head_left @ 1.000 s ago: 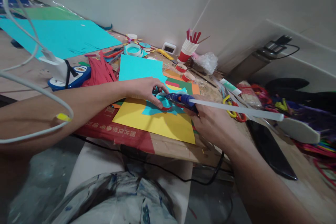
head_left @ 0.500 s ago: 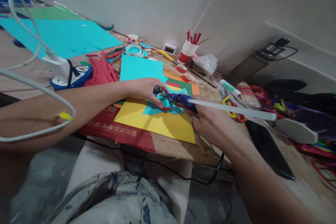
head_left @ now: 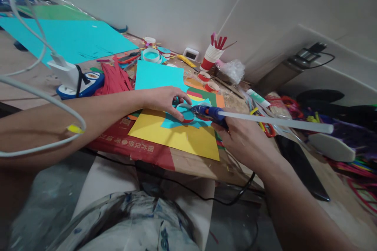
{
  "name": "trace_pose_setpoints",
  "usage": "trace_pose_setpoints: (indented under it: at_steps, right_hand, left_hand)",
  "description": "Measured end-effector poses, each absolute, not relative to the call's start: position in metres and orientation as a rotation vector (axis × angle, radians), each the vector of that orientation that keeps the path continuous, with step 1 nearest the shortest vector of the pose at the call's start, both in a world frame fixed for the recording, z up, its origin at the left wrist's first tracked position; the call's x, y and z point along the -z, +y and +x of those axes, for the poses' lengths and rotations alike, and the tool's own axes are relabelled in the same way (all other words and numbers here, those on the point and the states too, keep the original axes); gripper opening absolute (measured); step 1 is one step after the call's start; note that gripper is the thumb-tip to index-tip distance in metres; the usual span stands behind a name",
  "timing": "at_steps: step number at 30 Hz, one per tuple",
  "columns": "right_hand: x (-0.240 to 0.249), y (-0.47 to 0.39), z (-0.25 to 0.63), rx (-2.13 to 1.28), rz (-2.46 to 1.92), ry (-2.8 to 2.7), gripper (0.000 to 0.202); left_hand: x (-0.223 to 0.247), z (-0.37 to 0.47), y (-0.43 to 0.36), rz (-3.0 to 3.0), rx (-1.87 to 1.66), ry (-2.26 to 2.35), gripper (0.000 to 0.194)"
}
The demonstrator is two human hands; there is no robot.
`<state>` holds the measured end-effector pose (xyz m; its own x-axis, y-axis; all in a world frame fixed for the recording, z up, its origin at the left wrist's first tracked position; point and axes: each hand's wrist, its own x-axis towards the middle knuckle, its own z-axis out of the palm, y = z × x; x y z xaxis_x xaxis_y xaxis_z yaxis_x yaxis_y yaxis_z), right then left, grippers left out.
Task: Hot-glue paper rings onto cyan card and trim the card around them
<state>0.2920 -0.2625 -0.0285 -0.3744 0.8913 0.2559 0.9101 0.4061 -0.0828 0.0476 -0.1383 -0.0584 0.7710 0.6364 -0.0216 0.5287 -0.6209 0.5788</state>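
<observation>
My right hand [head_left: 232, 131] is wrapped round a blue glue gun [head_left: 206, 112], with a long white glue stick [head_left: 273, 121] jutting from its back toward the right. The gun's nozzle touches or nearly touches the edge of a small red-rimmed paper ring [head_left: 185, 113]. Thumb and fingers of my left hand [head_left: 169, 101] curve around that ring's left side and grip it. Under the ring lies a cut turquoise paper shape [head_left: 172, 121] with pointed edges, on a yellow sheet [head_left: 176, 139].
Behind are a turquoise sheet [head_left: 159, 74], red paper strips [head_left: 114, 80] and stacked paper cups [head_left: 211, 57]. A white cable [head_left: 44, 94] loops at the left over my forearm. A black phone-like slab [head_left: 300, 166] and scissors [head_left: 266, 128] lie at the right.
My right hand and the glue gun have shifted slightly to the right. The left hand stays at the ring, nearly unmoved.
</observation>
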Motion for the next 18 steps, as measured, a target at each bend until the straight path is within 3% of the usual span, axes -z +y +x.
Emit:
trace_pose_setpoints:
  at_steps: [18]
  right_hand:
    - [0.0226, -0.2646, 0.2887, 0.084, -1.682, -2.410, 0.016]
  left_hand:
    - [0.0575, 0.0480, -0.1387, 2.411, -0.246, 0.883, 0.079]
